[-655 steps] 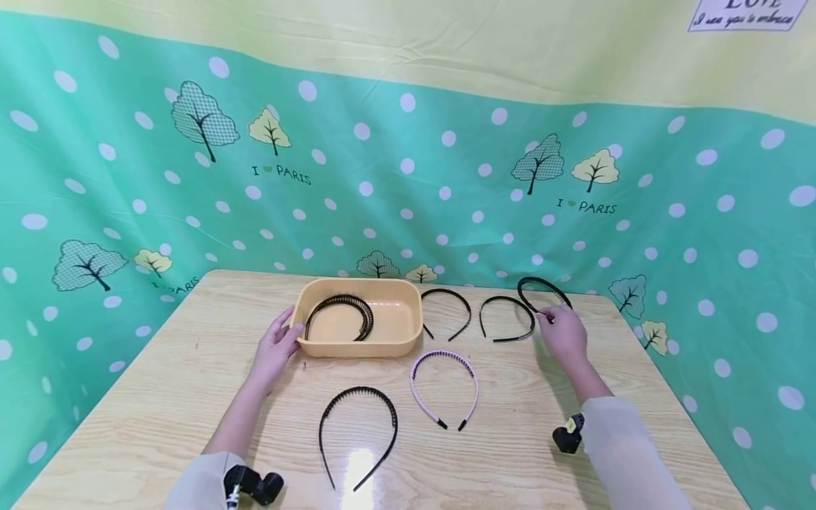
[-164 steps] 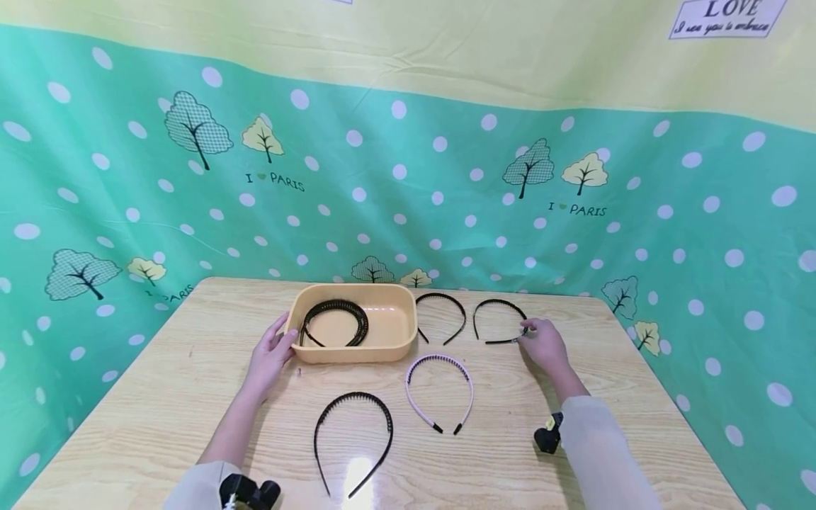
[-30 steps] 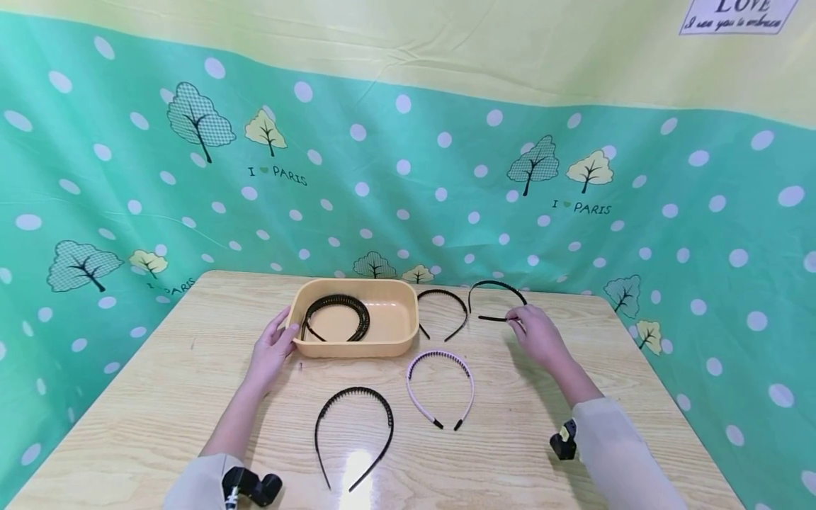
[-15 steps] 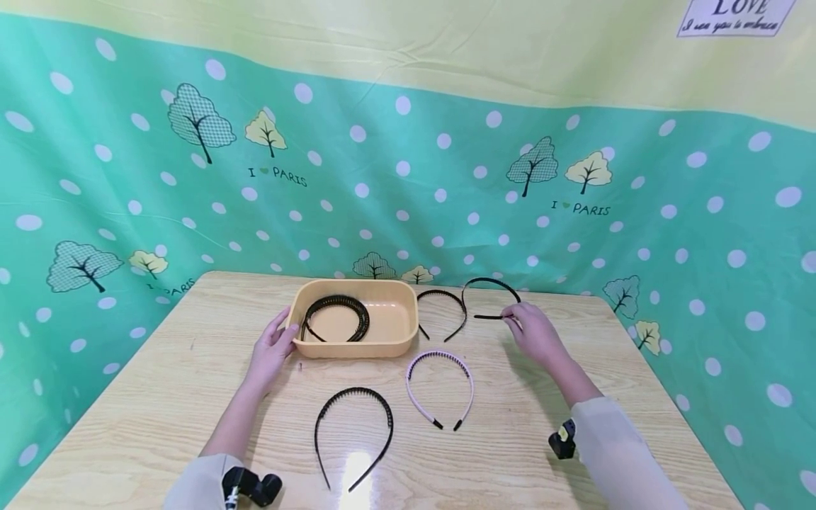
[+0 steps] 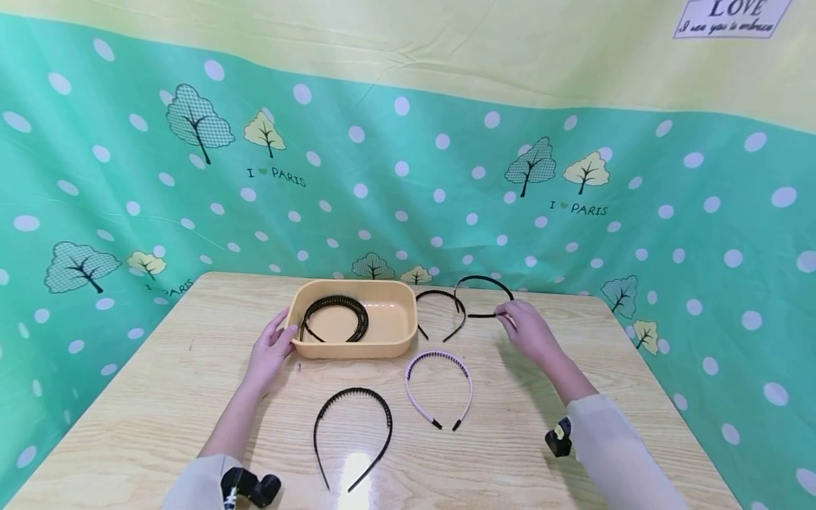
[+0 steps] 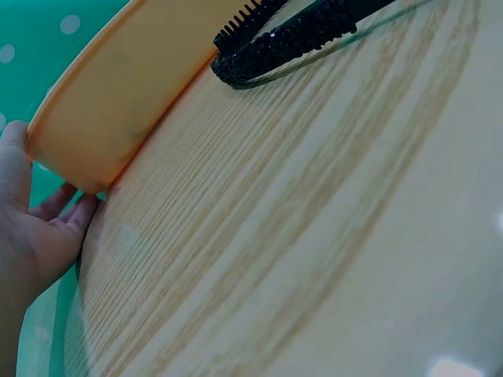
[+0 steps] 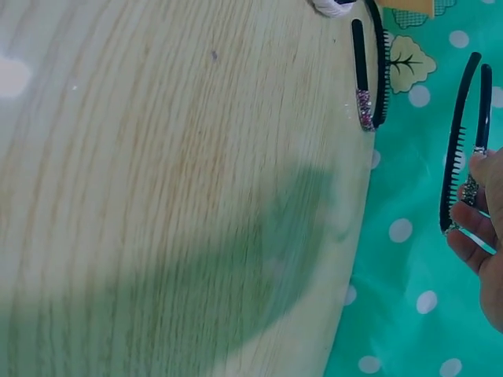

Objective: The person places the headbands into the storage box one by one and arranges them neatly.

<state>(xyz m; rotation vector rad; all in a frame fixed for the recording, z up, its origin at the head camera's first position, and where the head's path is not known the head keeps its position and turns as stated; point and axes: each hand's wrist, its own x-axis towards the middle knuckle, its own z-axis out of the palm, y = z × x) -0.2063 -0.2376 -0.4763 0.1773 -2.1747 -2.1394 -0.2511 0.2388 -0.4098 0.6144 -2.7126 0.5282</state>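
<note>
My left hand (image 5: pixel 269 354) grips the left end of a tan plastic box (image 5: pixel 357 350). In the left wrist view its thumb lies at the box rim and the fingers are against the outer wall. Several black toothed headbands (image 5: pixel 365 322) lie nested in the box's left part. My right hand (image 5: pixel 529 330) pinches one arm of a black headband (image 5: pixel 482 278), held raised above the back of the table. Its teeth and a glittery section show in the right wrist view. The held headband overlaps, in the head view, another black headband (image 5: pixel 440 291) lying right of the box.
A lilac headband (image 5: pixel 470 388) with black tips lies in front of the box. Nearer the front edge is a black toothed headband (image 5: pixel 354 390). Behind the wooden table (image 5: pixel 159 397) hangs a green dotted curtain (image 5: pixel 408 191).
My right hand has lifted the black headband off the table and carried it leftward. The headband it held earliest is gone from its hand; the box holds more headbands. The left hand stays.
</note>
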